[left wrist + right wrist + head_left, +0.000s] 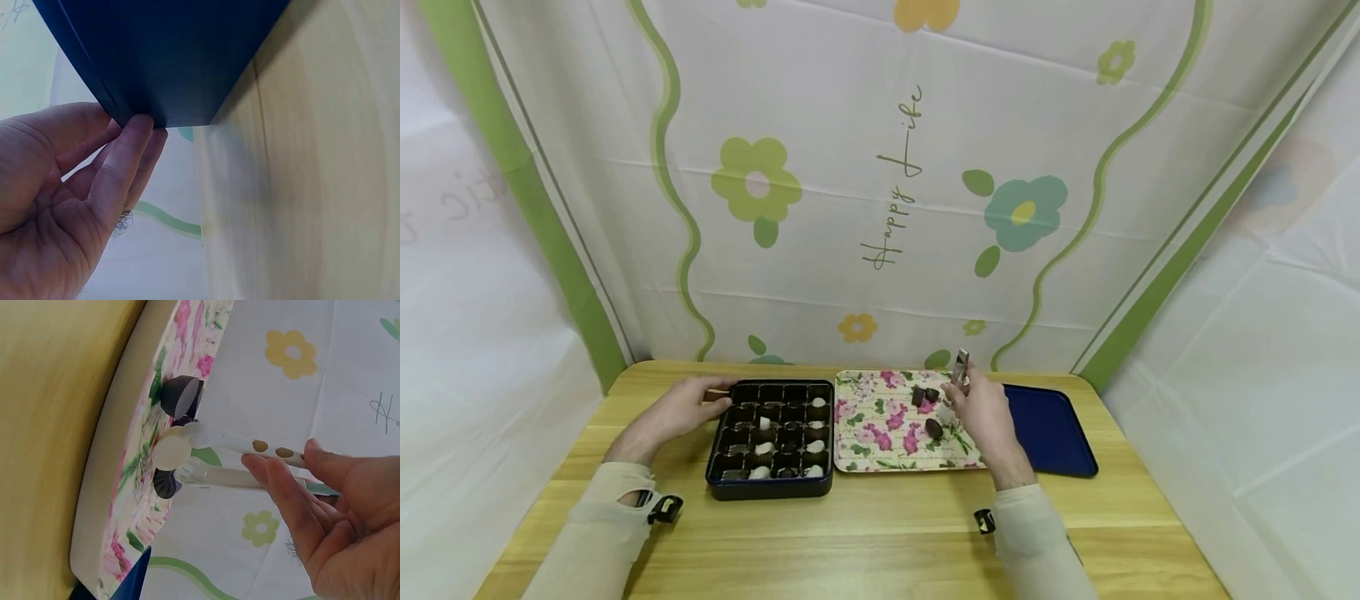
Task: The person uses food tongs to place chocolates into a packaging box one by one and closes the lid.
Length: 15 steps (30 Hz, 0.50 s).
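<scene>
At the left, a dark tin box [769, 490] holds white and dark chocolates in a divided insert, with several bare compartments. My left hand [681, 410] holds the box's far left corner between thumb and fingers; the left wrist view shows fingertips [142, 122] against its dark side. My right hand [987, 417] grips a pair of tongs [234, 442] above the floral tray [867, 433]. The tongs' tips are around a white chocolate [171, 449] at the tray. Dark chocolates [933, 428] lie close by.
A dark blue lid or tray [1054, 429] lies to the right, partly behind my right arm. The wooden table [880, 533] extends in front. A white curtain [820, 275] with printed flowers hangs behind the table, and sheets close off both sides.
</scene>
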### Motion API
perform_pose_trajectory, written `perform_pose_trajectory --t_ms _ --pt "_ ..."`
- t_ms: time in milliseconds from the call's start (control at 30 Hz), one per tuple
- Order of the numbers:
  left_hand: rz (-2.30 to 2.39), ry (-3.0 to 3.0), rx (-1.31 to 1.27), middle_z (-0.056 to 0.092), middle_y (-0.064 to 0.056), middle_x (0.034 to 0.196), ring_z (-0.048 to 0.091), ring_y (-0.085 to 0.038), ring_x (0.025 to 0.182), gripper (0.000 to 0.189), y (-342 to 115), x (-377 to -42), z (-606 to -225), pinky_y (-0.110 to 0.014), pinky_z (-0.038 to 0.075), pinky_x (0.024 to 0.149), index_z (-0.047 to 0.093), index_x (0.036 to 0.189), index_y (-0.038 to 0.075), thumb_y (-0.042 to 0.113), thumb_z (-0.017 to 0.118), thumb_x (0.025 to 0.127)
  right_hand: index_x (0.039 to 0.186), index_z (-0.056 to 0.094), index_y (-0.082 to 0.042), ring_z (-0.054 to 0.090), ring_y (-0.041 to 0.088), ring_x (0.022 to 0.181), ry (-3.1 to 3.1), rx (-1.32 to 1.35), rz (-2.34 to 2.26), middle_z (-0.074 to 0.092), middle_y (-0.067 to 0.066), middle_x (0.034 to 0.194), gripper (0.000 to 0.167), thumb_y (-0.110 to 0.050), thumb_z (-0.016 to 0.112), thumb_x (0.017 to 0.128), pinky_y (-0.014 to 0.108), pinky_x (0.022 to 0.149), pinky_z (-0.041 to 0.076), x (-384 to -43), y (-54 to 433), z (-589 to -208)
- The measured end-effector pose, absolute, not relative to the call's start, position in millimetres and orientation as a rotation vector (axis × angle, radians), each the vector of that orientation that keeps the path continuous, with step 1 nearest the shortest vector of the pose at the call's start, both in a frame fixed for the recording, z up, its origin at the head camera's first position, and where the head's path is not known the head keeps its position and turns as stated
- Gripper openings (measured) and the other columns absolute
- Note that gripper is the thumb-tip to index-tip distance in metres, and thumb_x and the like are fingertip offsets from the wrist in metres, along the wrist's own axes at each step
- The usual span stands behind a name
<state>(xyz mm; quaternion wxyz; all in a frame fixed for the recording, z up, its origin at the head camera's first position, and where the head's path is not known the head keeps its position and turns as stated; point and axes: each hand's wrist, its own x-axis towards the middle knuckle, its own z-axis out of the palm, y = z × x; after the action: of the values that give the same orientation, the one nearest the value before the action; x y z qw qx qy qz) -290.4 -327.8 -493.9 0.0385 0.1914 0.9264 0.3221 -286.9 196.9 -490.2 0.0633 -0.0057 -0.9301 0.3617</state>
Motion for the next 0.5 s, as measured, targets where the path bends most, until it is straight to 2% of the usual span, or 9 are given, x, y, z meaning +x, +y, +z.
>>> perform_pose_trajectory --t_ms 133,200,267,367,500 --pt "0.983 2.843 0.585 0.063 -0.043 0.161 0.075 -0.059 0.136 0.049 -328 -291 -494 -0.069 0.068 0.113 0.061 0.16 -0.015 0.008 0.069 0.118 0.139 0.071 -0.007 0.084 0.025 0.087 -2.881 0.046 0.973 0.089 0.018 0.12 0.032 -0.035 0.065 0.123 0.039 0.061 0.06 -285 202 -488" --pt "0.987 2.84 0.584 0.063 -0.044 0.16 0.075 -0.059 0.135 0.049 -328 -290 -494 -0.068 0.068 0.112 0.061 0.16 -0.015 0.008 0.069 0.118 0.136 0.071 -0.006 0.084 0.03 0.09 -2.946 0.014 0.842 0.087 0.02 0.122 0.023 -0.024 0.065 0.123 0.041 0.063 0.06 -271 191 -468" --pt "0.99 2.839 0.583 0.064 -0.044 0.16 0.075 -0.059 0.135 0.048 -329 -290 -494 -0.067 0.069 0.111 0.061 0.159 -0.015 0.008 0.069 0.118 0.134 0.071 -0.007 0.082 0.028 0.085 -2.966 0.022 0.751 0.087 0.018 0.117 0.02 -0.022 0.064 0.123 0.038 0.061 0.057 -266 190 -463" --pt "1.003 2.83 0.582 0.063 -0.044 0.16 0.076 -0.059 0.134 0.048 -329 -290 -495 -0.065 0.071 0.109 0.061 0.16 -0.015 0.007 0.069 0.118 0.131 0.072 -0.009 0.076 0.023 0.076 -2.972 0.009 0.709 0.086 0.015 0.112 0.019 -0.024 0.065 0.123 0.035 0.057 0.05 -263 190 -461" --pt "1.005 2.828 0.58 0.063 -0.044 0.16 0.075 -0.059 0.135 0.048 -329 -290 -494 -0.066 0.07 0.11 0.061 0.16 -0.015 0.008 0.069 0.118 0.14 0.07 -0.005 0.08 0.027 0.083 -2.921 -0.025 0.813 0.086 0.022 0.126 0.028 -0.027 0.066 0.123 0.035 0.061 0.055 -265 192 -461"
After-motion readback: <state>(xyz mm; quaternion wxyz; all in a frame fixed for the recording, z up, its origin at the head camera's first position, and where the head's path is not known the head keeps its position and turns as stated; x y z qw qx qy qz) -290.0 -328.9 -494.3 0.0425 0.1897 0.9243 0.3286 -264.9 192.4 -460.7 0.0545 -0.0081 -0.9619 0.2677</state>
